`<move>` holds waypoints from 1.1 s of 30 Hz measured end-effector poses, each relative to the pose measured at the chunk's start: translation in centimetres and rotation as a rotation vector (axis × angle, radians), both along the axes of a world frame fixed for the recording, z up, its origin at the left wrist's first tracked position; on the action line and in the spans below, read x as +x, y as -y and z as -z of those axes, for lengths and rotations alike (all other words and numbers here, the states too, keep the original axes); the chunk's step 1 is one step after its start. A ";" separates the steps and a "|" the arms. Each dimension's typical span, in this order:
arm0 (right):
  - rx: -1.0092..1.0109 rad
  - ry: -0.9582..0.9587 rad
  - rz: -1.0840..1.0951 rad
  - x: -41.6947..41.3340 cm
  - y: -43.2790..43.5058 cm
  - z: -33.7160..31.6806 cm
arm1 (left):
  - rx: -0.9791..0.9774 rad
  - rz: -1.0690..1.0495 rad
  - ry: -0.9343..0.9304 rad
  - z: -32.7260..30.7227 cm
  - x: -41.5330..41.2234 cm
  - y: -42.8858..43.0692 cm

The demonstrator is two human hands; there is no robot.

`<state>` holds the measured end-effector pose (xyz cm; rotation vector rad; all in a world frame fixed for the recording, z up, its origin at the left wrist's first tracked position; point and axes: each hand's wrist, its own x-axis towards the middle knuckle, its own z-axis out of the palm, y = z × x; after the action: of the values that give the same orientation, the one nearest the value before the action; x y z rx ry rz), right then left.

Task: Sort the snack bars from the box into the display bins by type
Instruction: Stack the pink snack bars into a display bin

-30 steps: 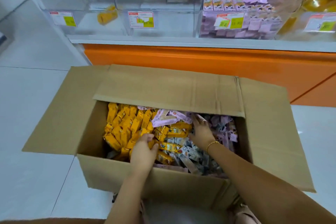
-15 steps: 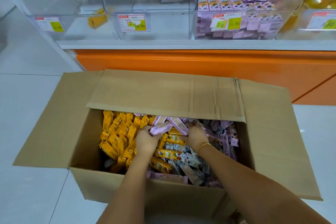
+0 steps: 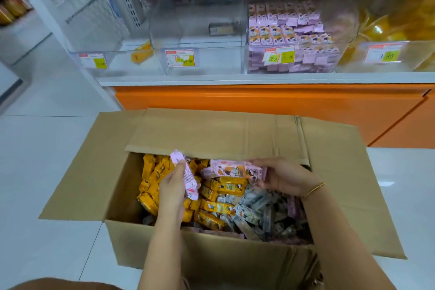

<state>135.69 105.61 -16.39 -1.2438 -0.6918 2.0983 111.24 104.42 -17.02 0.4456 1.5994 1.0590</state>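
Observation:
An open cardboard box (image 3: 150,249) stands on the floor, full of yellow snack bars (image 3: 153,186), grey bars (image 3: 256,216) and pink ones. My left hand (image 3: 173,190) grips one pink bar (image 3: 187,175) upright above the yellow pile. My right hand (image 3: 284,175) holds a few pink bars (image 3: 233,169) sideways just under the far flap. On the counter stand clear display bins: one (image 3: 294,37) stacked with pink bars, a middle bin (image 3: 200,30) holding one dark bar, a left bin (image 3: 117,59) with one yellow bar (image 3: 142,53).
An orange counter front (image 3: 259,101) rises behind the box. The box flaps (image 3: 211,132) spread outward on all sides. White tiled floor (image 3: 35,160) lies to the left and right. A bin of golden packets (image 3: 400,26) sits at far right. My knee shows at the bottom left.
Both hands have lifted out of the pile with pink bars in them. The camera has tilted up, so more of the bins shows.

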 end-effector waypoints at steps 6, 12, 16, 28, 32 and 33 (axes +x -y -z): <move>0.009 -0.336 0.120 -0.2 0.1 -3.6 | 0.114 0.011 0.431 -5.0 2.4 0.0; 0.071 -0.397 0.172 -1.8 0.2 -4.7 | 0.208 0.191 0.359 -6.8 4.3 0.0; 0.148 -0.346 0.154 -2.1 0.3 -5.4 | 0.256 0.231 0.295 -7.3 4.8 -0.1; 0.464 0.126 0.124 -1.2 -0.1 -7.0 | 0.246 0.494 0.296 -7.8 5.5 -1.5; 0.481 0.142 0.168 -0.3 -0.7 -7.0 | 0.291 0.528 0.173 -8.7 5.9 -2.5; 0.484 0.148 0.207 -0.1 -0.9 -6.8 | 0.303 0.529 0.159 -9.0 6.1 -2.7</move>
<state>135.54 106.50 -9.57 -1.1411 -1.0175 1.5586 117.29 107.08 -8.05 0.9088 1.0926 0.8968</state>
